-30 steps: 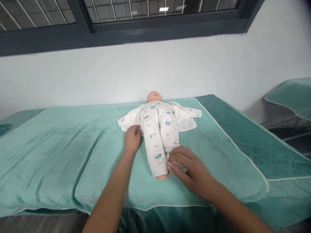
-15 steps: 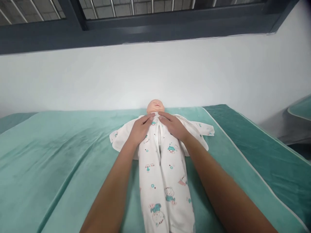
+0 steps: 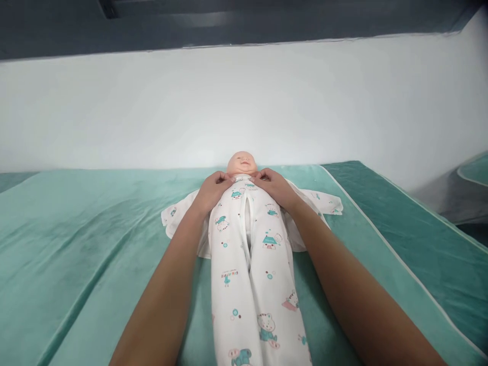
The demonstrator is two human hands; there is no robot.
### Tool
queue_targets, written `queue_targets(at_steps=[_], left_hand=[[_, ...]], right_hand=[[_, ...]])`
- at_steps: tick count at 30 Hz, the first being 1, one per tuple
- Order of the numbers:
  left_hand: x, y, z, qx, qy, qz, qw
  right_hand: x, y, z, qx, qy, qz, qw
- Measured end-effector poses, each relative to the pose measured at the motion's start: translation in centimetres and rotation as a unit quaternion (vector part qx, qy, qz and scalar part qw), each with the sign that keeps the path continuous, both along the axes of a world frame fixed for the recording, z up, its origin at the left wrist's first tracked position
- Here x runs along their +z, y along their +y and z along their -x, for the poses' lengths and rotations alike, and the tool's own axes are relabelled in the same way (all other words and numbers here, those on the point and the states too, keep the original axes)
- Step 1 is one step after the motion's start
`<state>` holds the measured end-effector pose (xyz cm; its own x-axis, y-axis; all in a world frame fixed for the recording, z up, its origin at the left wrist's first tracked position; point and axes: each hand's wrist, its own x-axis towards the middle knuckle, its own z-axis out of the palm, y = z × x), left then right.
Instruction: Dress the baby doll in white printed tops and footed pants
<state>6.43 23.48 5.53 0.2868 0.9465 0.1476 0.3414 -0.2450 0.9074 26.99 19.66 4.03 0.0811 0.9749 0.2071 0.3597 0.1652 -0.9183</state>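
1. Pinched between thumb and fingers of the left hand (image 3: 214,192) and the right hand (image 3: 275,188) is the upper edge of the printed trousers (image 3: 233,259), one hand at each side; whether any cloth beneath is caught too, I cannot tell.
2. Nearest, the trouser legs lie side by side between the two forearms and run out of view at the bottom. A long slit stands open between them, higher up. Small animals, houses and teal circles dot the white cloth.
3. Under everything spreads a pale green blanket (image 3: 102,218), creased on the left; on the right, past its light piping, lies a darker green cover (image 3: 415,231).
4. Further up, a white top (image 3: 324,202) lies beneath the trousers, its sleeves spread out to both sides, the left one partly behind the forearm.
5. Just beyond the hands, the head of the doll (image 3: 243,161) rests face up near the blanket's far edge; the trousers reach up almost to its chin.
6. Behind rises a white wall (image 3: 244,101), topped by a dark frame (image 3: 236,23).
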Motion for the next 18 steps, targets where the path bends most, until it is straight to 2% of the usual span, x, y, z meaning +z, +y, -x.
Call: queue_targets(at_steps=[4,10,14,18], left_hand=[[-0.1,0.1,0.1,-0.015,0.0,-0.001,1.0],[-0.9,0.8,-0.4,0.074,0.037,-0.051,0.995],[-1.5,1.1,-0.5,0.067,0.016,-0.061,0.996],[-2.1,0.2,-0.1,0.045,-0.008,-0.092,0.995]], right_hand=[[0.2,0.5,-0.3,0.02,-0.041,0.001,0.999],[0.2,1.5,0.4,-0.079,-0.101,0.004,0.992],[-0.3,1.6,0.6,-0.08,-0.071,-0.011,0.994],[-1.0,0.2,0.6,-0.05,-0.015,-0.066,0.996]])
